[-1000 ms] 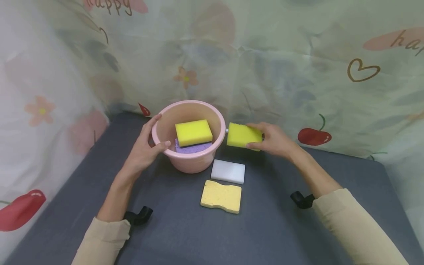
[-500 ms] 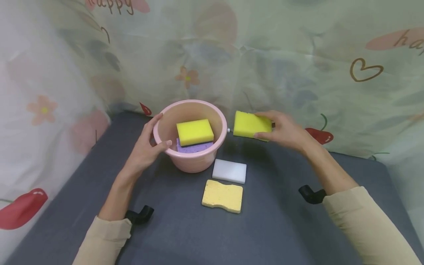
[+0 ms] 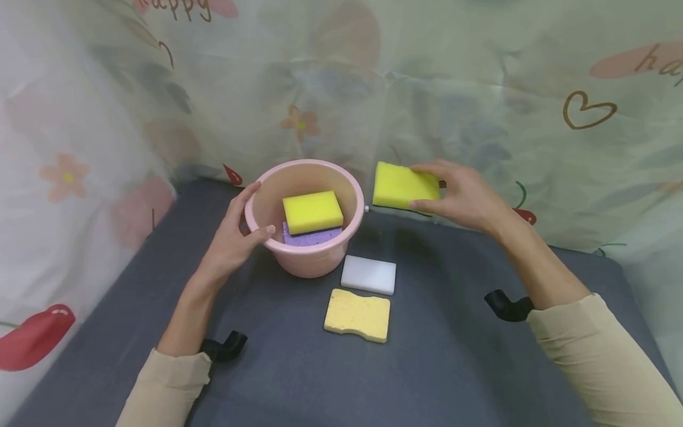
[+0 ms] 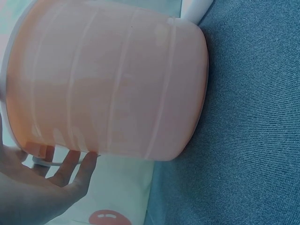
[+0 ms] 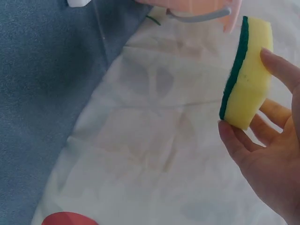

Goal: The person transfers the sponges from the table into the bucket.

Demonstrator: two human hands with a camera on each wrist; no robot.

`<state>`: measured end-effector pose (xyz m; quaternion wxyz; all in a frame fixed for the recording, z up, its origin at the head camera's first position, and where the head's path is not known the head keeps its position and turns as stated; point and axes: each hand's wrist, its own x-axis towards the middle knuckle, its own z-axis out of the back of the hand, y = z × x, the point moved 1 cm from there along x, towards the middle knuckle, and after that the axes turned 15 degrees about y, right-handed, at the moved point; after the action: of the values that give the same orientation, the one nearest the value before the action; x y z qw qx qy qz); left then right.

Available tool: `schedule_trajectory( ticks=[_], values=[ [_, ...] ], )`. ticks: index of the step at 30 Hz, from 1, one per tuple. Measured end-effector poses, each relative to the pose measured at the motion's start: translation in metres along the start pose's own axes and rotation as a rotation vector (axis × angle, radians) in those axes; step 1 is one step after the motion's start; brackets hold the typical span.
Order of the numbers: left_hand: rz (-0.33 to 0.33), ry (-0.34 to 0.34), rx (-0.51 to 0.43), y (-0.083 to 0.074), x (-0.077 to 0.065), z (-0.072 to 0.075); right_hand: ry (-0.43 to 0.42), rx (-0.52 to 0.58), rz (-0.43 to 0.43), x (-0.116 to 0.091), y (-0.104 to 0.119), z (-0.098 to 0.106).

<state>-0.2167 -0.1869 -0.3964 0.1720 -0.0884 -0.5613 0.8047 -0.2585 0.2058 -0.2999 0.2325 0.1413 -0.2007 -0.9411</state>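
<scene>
My left hand [image 3: 229, 240] grips the rim of a pink bucket [image 3: 309, 262], thumb over the near edge and fingers along the outer left wall. In the left wrist view its fingers lie against the bucket's side [image 4: 117, 79] by the handle. Inside the bucket, a yellow sponge [image 3: 312, 212] rests on a purple sponge [image 3: 312, 238]. Right of the bucket, my right hand [image 3: 464, 193] pinches a second yellow sponge [image 3: 402, 185], held up off the table. The right wrist view shows that sponge's dark green scouring layer [image 5: 234, 70], with thumb and fingers at its edges.
A white sponge block [image 3: 368, 275] lies on the dark table [image 3: 427, 367] just right of the bucket. Nearer to me lies a pale yellow sponge [image 3: 357, 315] with notched sides. A patterned curtain [image 3: 453, 77] hangs behind and at both sides.
My right hand has lifted the yellow sponge up from beside the bucket and slightly to the right. The left hand and the bucket have stayed in place.
</scene>
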Motion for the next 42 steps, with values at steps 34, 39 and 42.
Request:
schedule_trajectory(
  ticks=[34,39,42],
  values=[
    [0.005,-0.007,0.010,0.001,0.001,0.001,0.051,-0.049,0.267,0.033,0.076,-0.017],
    [0.007,-0.003,0.008,0.001,0.001,0.000,0.070,-0.055,0.285,0.039,0.085,-0.021],
    [0.005,-0.002,0.003,0.001,0.001,-0.001,0.075,-0.052,0.293,0.042,0.090,-0.023]
  ],
)
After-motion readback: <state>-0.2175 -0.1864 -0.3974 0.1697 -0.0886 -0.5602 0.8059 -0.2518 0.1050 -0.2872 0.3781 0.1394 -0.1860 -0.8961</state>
